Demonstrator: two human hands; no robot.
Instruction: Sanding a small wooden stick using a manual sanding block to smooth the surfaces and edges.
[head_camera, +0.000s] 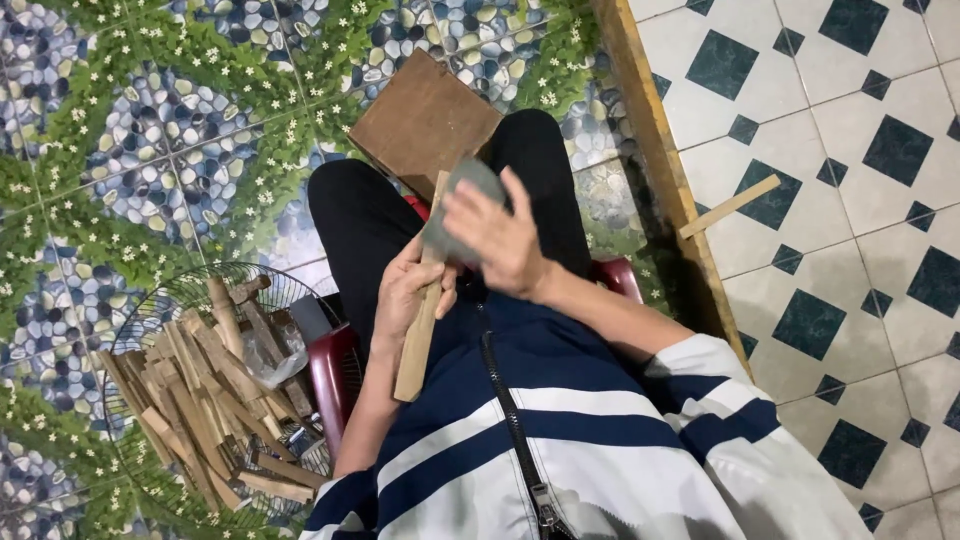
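Note:
I sit on a dark red stool (335, 375) with my legs in black trousers. My left hand (408, 292) grips a long pale wooden stick (419, 325), held upright over my lap. Pressed against the stick's upper part is a grey sheet of sandpaper (470, 185), folded under the fingers of my right hand (500, 238). The stick's upper end is partly hidden behind the sandpaper and my right hand.
A brown wooden block (422, 120) lies on the floor by my knees. At the left a round wire fan guard (150, 310) holds several wooden sticks (205, 400). A wooden door sill (660, 170) runs on the right, with a loose stick (730, 206) on the white tiles.

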